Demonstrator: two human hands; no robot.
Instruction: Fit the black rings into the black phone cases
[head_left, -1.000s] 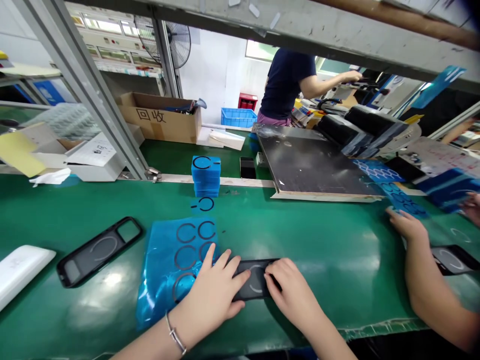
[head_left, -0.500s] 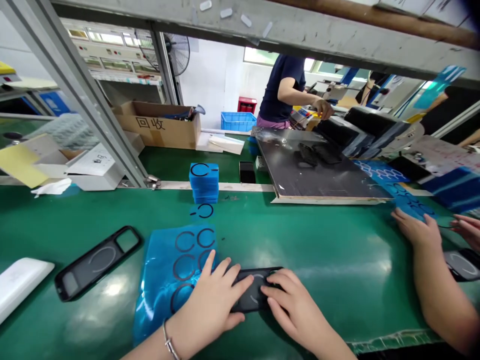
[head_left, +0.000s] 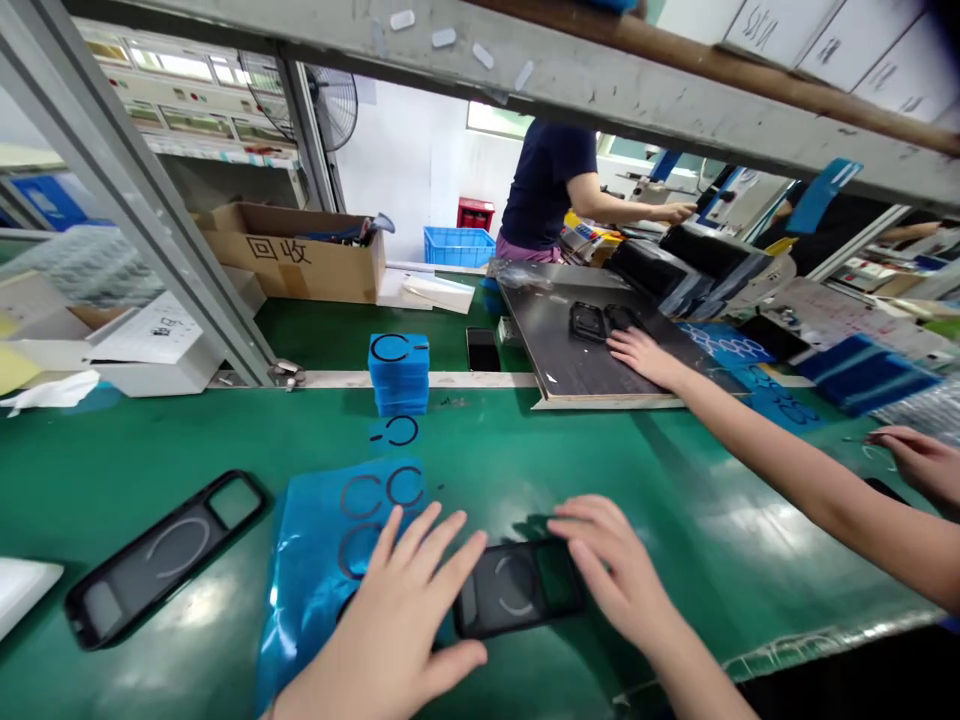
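A black phone case (head_left: 484, 600) with a grey ring mark on its back lies flat on the green work surface between my hands. My left hand (head_left: 405, 610) is open with its fingers spread, left of the case and above a blue film sheet (head_left: 304, 545) that bears several dark ring strips. It partly hides that sheet. By the right end of the case is my right hand (head_left: 619, 565), fingers apart and gripping nothing; whether it touches the case I cannot tell. Another phone case (head_left: 146, 565) with a ring mark lies at the left.
Behind the sheet stands a stack of blue film pieces (head_left: 399, 385). A co-worker's arm (head_left: 780, 465) reaches from the right onto a dark board (head_left: 555, 350) with black cases on it. A phone (head_left: 482, 350) lies at the back. A metal post (head_left: 142, 200) rises on the left.
My hands have come off the phone case, leaving more of it uncovered. The co-worker's arm has reached forward to the cases on the dark board. The view has shifted slightly right.
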